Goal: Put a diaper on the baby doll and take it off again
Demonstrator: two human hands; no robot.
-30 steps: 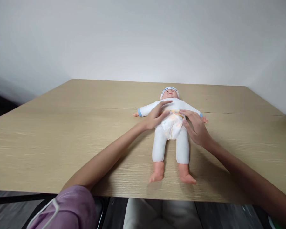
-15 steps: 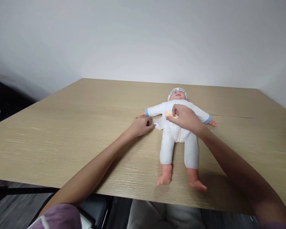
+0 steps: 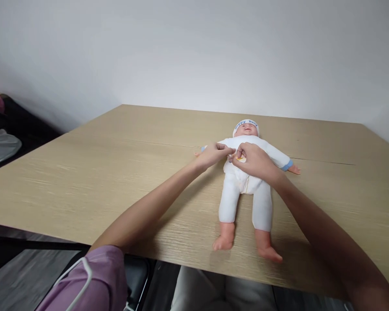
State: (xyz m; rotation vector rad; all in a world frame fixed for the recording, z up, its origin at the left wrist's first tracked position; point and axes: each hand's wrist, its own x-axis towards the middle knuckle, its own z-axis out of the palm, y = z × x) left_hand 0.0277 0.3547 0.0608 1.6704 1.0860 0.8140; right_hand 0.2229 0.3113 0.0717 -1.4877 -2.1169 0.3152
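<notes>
A baby doll (image 3: 249,141) lies on its back on the wooden desk (image 3: 84,181), its head toward the pale wall (image 3: 214,52) and its bare feet near the person's edge. It wears a white cap (image 3: 245,122) with blue lettering, a white suit with blue cuffs, and a white diaper (image 3: 245,182) over the suit. The left hand (image 3: 215,155) has its thumb and fingers together, pinching the diaper's side at the waist. The right hand (image 3: 255,162) lies over the diaper's front, fingers curled; whether it grips anything, I cannot tell. The fingertips of both nearly meet.
</notes>
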